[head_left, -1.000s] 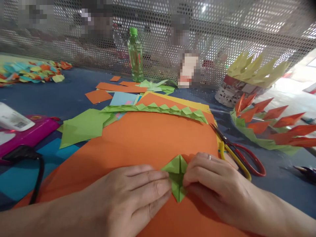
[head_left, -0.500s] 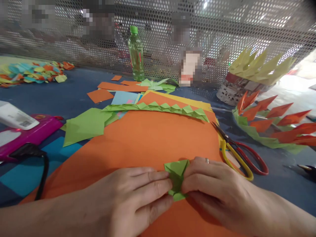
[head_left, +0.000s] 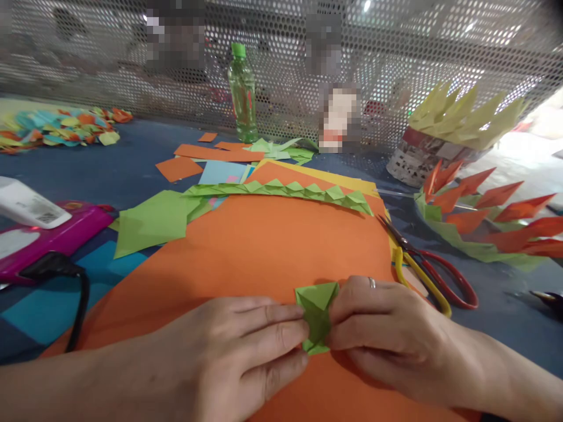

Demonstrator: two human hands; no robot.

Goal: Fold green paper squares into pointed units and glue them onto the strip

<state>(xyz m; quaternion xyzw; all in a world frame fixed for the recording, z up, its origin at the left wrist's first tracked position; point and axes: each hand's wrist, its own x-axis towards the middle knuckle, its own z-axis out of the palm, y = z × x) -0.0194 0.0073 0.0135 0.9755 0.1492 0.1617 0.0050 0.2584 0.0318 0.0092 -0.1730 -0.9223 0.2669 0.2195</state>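
A small folded green paper piece (head_left: 316, 310) lies on a large orange sheet (head_left: 272, 246) near the table's front edge. My left hand (head_left: 237, 351) presses on its left side with fingers laid close together. My right hand (head_left: 378, 328), a ring on one finger, pinches its right side. Both hands rest on the orange sheet and cover the piece's edges. Along the far edge of the orange sheet lies a chain of folded green pieces (head_left: 281, 192).
Red and yellow scissors (head_left: 426, 272) lie right of the sheet. A green and orange paper ring (head_left: 479, 225) and a yellow paper crown (head_left: 461, 120) sit at the right. A green bottle (head_left: 243, 94) stands by the mesh wall. A pink box (head_left: 48, 234) and black cable (head_left: 65, 281) lie left.
The lower tip of the green piece has been folded up, so it looks shorter. Both hands stayed on it and shifted only slightly.
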